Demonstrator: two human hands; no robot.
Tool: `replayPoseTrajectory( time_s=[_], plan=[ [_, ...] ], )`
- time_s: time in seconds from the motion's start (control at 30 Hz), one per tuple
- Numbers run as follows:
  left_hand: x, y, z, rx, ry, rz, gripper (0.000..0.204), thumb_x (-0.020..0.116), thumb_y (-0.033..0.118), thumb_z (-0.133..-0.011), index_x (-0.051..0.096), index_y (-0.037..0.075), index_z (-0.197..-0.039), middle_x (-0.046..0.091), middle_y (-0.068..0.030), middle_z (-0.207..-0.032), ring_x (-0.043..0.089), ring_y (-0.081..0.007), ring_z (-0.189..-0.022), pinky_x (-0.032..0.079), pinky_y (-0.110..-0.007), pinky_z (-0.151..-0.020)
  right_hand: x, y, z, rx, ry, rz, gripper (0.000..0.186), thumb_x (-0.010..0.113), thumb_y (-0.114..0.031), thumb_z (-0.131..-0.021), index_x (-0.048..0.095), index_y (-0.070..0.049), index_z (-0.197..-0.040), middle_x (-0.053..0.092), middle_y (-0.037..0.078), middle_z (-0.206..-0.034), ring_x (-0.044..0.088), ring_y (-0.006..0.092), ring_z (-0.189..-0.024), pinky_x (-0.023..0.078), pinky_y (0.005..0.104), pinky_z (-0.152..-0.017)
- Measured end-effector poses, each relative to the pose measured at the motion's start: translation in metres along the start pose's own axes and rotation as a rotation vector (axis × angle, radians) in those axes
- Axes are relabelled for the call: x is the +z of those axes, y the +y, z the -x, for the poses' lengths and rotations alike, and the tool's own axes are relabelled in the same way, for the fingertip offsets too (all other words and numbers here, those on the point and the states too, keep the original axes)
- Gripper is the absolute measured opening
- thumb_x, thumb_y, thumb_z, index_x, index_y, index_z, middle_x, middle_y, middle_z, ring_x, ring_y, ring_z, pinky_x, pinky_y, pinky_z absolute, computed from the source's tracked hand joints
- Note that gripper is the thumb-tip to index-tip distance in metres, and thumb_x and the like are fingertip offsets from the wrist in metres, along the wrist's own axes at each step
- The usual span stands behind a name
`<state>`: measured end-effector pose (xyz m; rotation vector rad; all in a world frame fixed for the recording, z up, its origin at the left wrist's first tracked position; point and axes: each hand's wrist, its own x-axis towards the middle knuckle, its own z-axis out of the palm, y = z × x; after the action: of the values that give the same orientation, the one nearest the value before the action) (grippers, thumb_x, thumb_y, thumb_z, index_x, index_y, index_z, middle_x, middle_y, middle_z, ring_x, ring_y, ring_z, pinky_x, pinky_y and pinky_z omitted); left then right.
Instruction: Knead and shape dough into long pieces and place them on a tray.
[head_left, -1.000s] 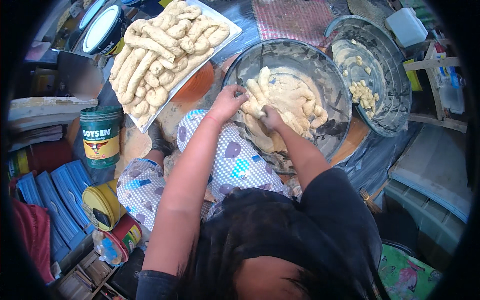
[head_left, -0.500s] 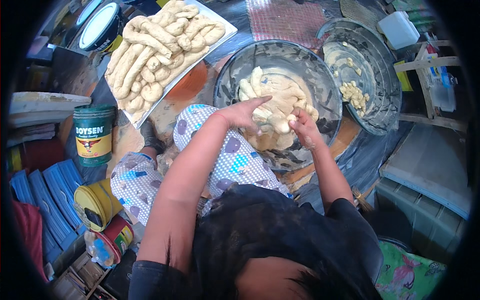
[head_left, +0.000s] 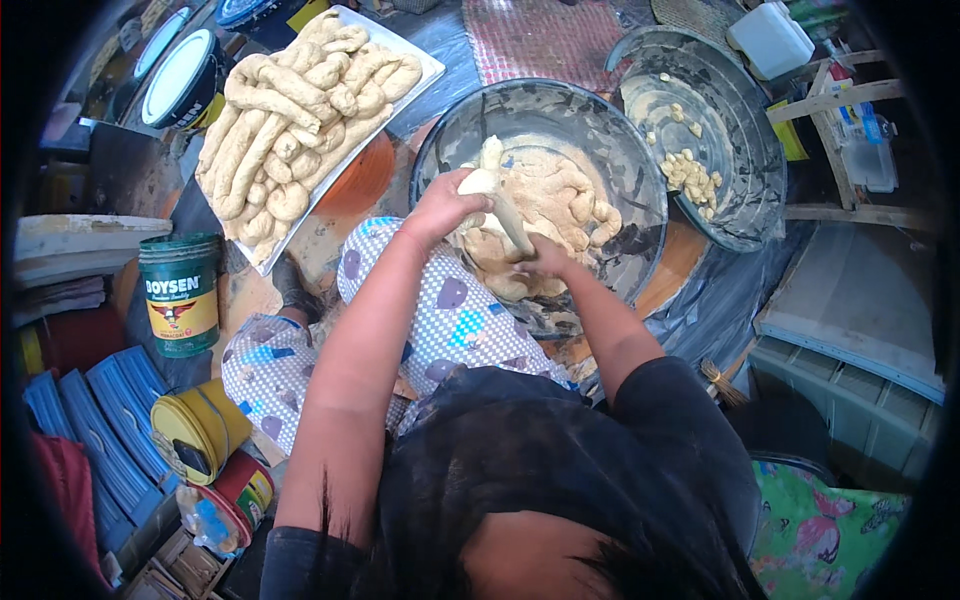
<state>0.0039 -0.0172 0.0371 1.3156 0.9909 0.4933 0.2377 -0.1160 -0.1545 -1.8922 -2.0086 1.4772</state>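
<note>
A pale rope of dough [head_left: 511, 222] is stretched at a slant over a wide black basin [head_left: 645, 240]. Its upper part is gripped in my left hand [head_left: 447, 210], with a short end sticking up past the fingers. My right hand [head_left: 546, 258] is closed around the lower end, its fingertips partly hidden. Beneath and beyond both hands, a floury mass of dough [head_left: 545, 188] lies in the basin. To the right, a second dark basin [head_left: 745, 130] contains several small cut dough pieces [head_left: 690, 182].
A white tray [head_left: 425, 72] piled with thick dough ropes [head_left: 285, 110] stands at the far left. Green [head_left: 180, 325] and yellow [head_left: 200, 425] buckets stand at left. A red-and-white woven mat [head_left: 545, 40] lies beyond the basin; a white jug [head_left: 772, 42] is at the far right.
My left hand has closed on the dough rope. The right hand has moved down and left, and the rope now hangs stretched between both hands. The view has shifted slightly.
</note>
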Motion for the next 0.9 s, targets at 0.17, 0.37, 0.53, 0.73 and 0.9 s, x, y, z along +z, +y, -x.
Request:
replayPoseTrajectory(
  time_s=[0.17, 0.37, 0.53, 0.73, 0.9],
  plan=[
    [0.003, 0.005, -0.003, 0.022, -0.013, -0.067, 0.029, 0.065, 0.011, -0.069, 0.060, 0.001, -0.096, 0.062, -0.0043, -0.088, 0.056, -0.0124, -0.081, 0.042, -0.025, -0.078, 0.042, 0.077, 0.028, 0.255, 0.271, -0.469, 0.052, 0.068, -0.025, -0.075, 0.049, -0.002, -0.118, 0.059, 0.010, -0.106, 0.053, 0.0177, -0.100, 0.039, 0.0291, -0.087],
    [-0.001, 0.005, 0.001, -0.065, -0.021, 0.004, 0.032, 0.065, 0.011, -0.070, 0.059, 0.000, -0.099, 0.062, -0.0051, -0.090, 0.056, -0.0128, -0.084, 0.042, -0.025, -0.079, -0.046, 0.016, 0.103, 0.057, 0.172, -0.561, 0.038, 0.064, -0.023, -0.080, 0.053, -0.004, -0.111, 0.062, 0.004, -0.095, 0.055, 0.0136, -0.090, 0.040, 0.0269, -0.081],
    [0.002, 0.000, -0.007, 0.015, 0.081, 0.097, 0.031, 0.064, 0.015, -0.073, 0.060, 0.000, -0.100, 0.063, -0.0064, -0.081, 0.057, -0.0121, -0.074, 0.044, -0.025, -0.074, -0.107, -0.047, 0.151, -0.049, 0.171, -0.735, 0.034, 0.062, -0.022, -0.083, 0.053, -0.004, -0.110, 0.062, 0.003, -0.091, 0.055, 0.0126, -0.090, 0.040, 0.0283, -0.083],
    [0.000, -0.001, -0.009, 0.018, 0.095, 0.101, 0.029, 0.065, 0.025, -0.077, 0.059, 0.002, -0.094, 0.060, -0.0032, -0.073, 0.053, -0.0090, -0.067, 0.041, -0.023, -0.066, -0.151, -0.104, 0.174, -0.255, 0.361, -0.695, 0.041, 0.063, -0.022, -0.080, 0.051, 0.000, -0.112, 0.061, 0.004, -0.084, 0.058, 0.0127, -0.076, 0.044, 0.0267, -0.070],
    [0.002, 0.002, -0.008, 0.038, 0.108, 0.014, 0.037, 0.063, 0.034, -0.079, 0.058, 0.001, -0.095, 0.059, -0.0033, -0.072, 0.053, -0.0099, -0.066, 0.041, -0.023, -0.066, -0.185, -0.151, 0.184, -0.472, 0.712, -0.714, 0.040, 0.063, -0.009, -0.076, 0.049, 0.002, -0.113, 0.059, 0.006, -0.084, 0.057, 0.0124, -0.070, 0.046, 0.0244, -0.065]
  ],
)
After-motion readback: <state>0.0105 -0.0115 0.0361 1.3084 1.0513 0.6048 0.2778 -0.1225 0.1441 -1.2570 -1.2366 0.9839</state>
